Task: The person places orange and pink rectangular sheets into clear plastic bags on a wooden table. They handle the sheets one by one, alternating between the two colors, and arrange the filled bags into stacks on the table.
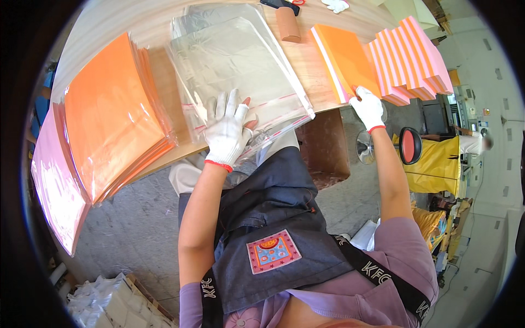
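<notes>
My left hand (226,127), in a white glove with bare thumb and index tips, lies with fingers spread on a stack of transparent plastic bags (240,65). The bags reach over the table's near edge. Over to the right, my right hand (368,109), gloved the same way, has its fingers closed at the near corner of a stack of orange paper (344,52). White and pink layers show along that stack's left side. How many sheets the fingers hold cannot be made out.
Plastic-wrapped orange packs (109,109) and pink packs (57,175) lie at the left. Striped orange and pink paper stacks (407,63) stand far right. A brown block (287,24) sits behind. Below are a brown box (325,147) and a red-black stool (409,145). Another person (473,143) is in the background.
</notes>
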Demonstrator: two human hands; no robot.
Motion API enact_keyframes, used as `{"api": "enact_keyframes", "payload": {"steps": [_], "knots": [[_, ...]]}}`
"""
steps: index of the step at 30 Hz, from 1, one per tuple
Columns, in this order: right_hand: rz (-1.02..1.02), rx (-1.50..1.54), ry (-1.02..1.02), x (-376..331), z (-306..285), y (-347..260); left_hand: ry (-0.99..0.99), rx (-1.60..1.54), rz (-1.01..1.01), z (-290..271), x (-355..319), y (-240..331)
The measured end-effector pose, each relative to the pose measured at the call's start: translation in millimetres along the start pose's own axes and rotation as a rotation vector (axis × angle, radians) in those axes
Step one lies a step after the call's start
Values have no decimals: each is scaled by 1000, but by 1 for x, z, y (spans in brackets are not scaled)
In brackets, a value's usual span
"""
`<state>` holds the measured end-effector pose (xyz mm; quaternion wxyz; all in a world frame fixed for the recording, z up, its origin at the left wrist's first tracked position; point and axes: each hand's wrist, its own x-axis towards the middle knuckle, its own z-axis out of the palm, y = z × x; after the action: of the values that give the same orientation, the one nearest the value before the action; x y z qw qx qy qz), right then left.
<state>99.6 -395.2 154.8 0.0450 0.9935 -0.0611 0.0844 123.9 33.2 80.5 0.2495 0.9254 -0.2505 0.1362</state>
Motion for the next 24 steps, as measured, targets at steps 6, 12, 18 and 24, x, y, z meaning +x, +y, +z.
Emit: {"api": "enact_keyframes", "payload": {"steps": [6, 12, 18, 24], "knots": [[-2, 5, -11, 0, -4, -3, -10, -33, -15, -3, -1, 1], [31, 23, -27, 2, -7, -8, -26, -29, -32, -5, -1, 1], [28, 44, -36, 4, -5, -4, -28, -42, -32, -5, -1, 0], [2, -5, -86, 5, -11, -8, -17, -52, -34, -4, -2, -1]]}}
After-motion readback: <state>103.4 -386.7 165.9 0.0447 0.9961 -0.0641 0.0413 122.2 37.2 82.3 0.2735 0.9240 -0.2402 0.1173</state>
